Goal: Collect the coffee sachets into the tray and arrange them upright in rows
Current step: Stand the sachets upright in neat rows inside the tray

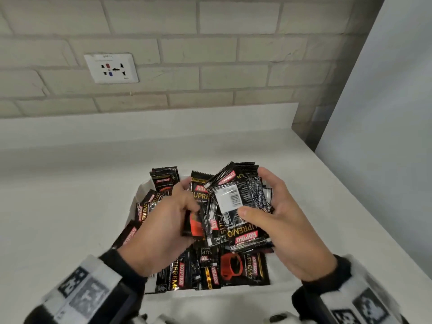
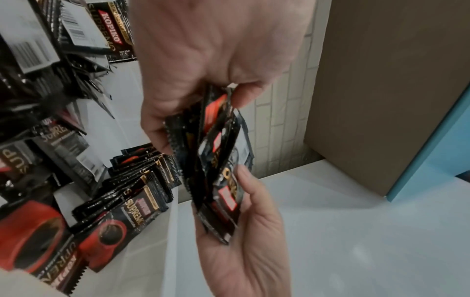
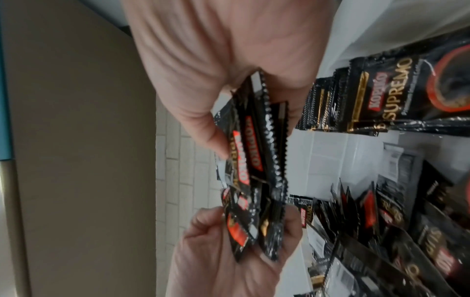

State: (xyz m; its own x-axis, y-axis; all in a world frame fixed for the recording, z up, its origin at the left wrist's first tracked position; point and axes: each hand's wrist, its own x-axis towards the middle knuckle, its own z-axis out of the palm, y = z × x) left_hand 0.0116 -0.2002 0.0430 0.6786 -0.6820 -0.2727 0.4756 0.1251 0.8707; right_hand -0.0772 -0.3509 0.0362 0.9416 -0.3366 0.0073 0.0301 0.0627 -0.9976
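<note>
A white tray (image 1: 136, 202) on the counter (image 1: 70, 206) is filled with loose sachets (image 1: 243, 270) lying flat. Above the tray, a bundle of sachets (image 1: 238, 206) is grasped by the right hand (image 1: 287, 228) and left hand (image 1: 161, 228). Squaring appears under way; upright seating in the tray is required next.

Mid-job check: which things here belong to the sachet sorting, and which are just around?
Job:
- bundle of sachets, held by left hand and right hand
- loose sachets in tray
- white tray

Just around:
- wall socket
- brick wall
- white counter
</note>
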